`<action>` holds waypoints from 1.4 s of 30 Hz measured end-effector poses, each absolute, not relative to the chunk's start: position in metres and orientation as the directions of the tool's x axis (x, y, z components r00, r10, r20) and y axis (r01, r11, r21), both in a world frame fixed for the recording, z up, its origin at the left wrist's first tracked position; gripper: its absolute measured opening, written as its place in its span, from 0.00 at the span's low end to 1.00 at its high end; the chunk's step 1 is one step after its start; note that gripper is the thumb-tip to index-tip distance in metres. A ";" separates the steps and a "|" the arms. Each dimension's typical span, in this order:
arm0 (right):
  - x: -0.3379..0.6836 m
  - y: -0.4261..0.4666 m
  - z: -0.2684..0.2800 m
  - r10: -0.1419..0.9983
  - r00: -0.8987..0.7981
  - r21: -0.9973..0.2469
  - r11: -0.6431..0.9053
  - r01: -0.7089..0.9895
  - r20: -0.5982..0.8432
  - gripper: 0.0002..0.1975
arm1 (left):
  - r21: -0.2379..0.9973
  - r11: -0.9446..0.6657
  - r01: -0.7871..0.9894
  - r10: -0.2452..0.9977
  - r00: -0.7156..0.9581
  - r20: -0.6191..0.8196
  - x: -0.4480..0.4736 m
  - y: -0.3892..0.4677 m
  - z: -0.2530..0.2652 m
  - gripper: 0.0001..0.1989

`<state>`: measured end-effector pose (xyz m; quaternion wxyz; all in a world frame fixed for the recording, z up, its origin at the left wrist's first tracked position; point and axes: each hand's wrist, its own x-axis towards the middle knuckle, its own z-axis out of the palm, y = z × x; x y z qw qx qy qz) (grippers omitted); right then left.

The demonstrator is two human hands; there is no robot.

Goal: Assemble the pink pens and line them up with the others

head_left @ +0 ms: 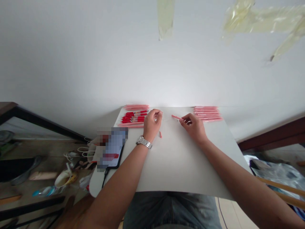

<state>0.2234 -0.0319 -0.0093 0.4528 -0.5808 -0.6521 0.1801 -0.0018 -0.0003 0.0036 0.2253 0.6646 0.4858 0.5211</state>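
My right hand (193, 128) pinches a pinkish-red pen barrel (175, 117) by its right end, a little above the white table (181, 165). My left hand (152, 123), with a metal watch (144, 142) at the wrist, has thumb and fingertips pressed together; whatever they hold is too small to make out. On the table just below that hand lies a short red pen piece (160, 135). To its left are several red pens (133, 117) with clear middles, between pink pen barrels (136, 107) behind and more in front. Another row of pink barrels (207, 114) lies beyond my right hand.
A phone (115, 152) with a cable lies at the table's left edge, its screen blurred. A white wall (152, 70) with yellowed tape stands directly behind the table. On the floor at left are a cup (62, 178), a bottle and cables; plastic bags (278, 171) lie at right.
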 end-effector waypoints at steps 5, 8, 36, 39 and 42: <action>0.223 -0.032 -0.012 0.922 0.034 -0.660 0.251 0.708 0.387 0.14 | 0.804 -0.421 0.420 0.880 -0.025 0.474 -0.003 0.000 0.003 0.08; 0.223 -0.034 -0.013 0.919 -0.004 -0.590 0.257 0.765 0.394 0.14 | 0.799 -0.419 0.431 0.876 -0.038 0.480 -0.004 0.000 0.005 0.08; 0.227 -0.033 -0.005 0.930 0.145 -0.719 0.155 0.677 0.337 0.23 | 0.888 -0.314 0.335 0.900 -0.193 0.391 -0.005 -0.001 0.006 0.21; 0.232 -0.030 -0.004 0.929 0.164 -0.791 0.178 0.586 0.331 0.26 | 0.897 -0.306 0.318 0.904 -0.200 0.379 -0.005 -0.001 0.006 0.20; 0.235 -0.028 -0.005 0.932 0.168 -0.808 0.178 0.561 0.322 0.27 | 0.897 -0.304 0.322 0.905 -0.197 0.378 -0.004 -0.001 0.006 0.20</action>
